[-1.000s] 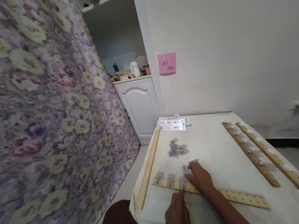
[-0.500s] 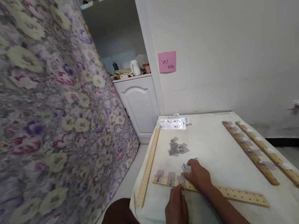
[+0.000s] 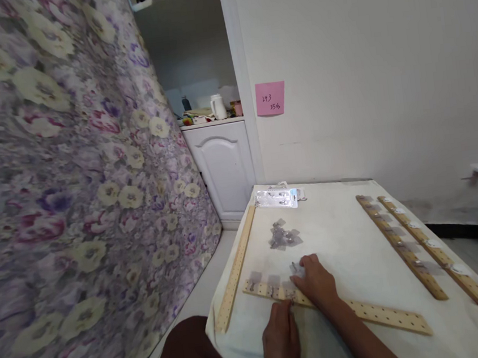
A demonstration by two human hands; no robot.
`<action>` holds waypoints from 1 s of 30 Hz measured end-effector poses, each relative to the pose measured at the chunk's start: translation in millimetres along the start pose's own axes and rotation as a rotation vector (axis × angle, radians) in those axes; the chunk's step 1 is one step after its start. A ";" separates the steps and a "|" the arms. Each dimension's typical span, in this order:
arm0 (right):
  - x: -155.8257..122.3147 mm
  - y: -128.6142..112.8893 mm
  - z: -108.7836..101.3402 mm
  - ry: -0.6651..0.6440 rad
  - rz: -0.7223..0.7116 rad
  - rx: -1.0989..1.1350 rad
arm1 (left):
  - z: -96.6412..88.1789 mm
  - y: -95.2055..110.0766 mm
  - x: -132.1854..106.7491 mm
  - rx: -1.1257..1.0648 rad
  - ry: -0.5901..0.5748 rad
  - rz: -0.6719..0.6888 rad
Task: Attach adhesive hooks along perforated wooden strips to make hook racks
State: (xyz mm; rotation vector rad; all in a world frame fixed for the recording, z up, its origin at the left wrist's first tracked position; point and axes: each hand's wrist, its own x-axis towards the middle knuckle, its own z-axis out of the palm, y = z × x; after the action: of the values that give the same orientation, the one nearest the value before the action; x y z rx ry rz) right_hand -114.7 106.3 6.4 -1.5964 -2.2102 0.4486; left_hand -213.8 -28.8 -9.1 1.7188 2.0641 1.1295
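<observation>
A perforated wooden strip (image 3: 385,314) lies crosswise in front of me, with several metal hooks (image 3: 272,290) on clear square backings along its left part. My left hand (image 3: 280,334) is closed at the strip's near edge, fingertips by the third hook (image 3: 290,294); what they pinch is too small to make out. My right hand (image 3: 319,284) reaches over the strip. Its thumb and forefinger are closed about a clear-backed hook (image 3: 295,267) just beyond the strip. Farther back lies a loose pile of similar hooks (image 3: 282,236).
Another perforated strip (image 3: 235,270) runs along the table's left edge. Two strips bearing hooks (image 3: 400,247) and white discs (image 3: 430,244) lie at the right. A clear plastic package (image 3: 276,198) rests at the back. A flowered curtain (image 3: 95,188) hangs to the left.
The view has shifted slightly. Both hands stay at almost the same places, and the hooks and strips lie as before.
</observation>
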 end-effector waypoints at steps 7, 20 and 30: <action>3.5 -1.5 4.9 -0.022 0.062 0.070 | 2.1 -5.2 -0.5 0.000 0.023 0.040; 11.1 5.7 10.0 0.053 -0.090 0.345 | 3.5 -6.4 -0.6 0.020 0.030 0.071; 0.6 47.7 -10.4 0.297 -0.081 0.432 | 4.3 -11.4 -3.1 0.015 0.045 0.078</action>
State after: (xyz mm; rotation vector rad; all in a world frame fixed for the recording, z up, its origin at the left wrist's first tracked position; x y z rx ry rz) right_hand -70.2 121.8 -6.5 -1.2494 -1.7988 0.5776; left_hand -218.6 -30.1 -20.6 1.8118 2.0522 1.1894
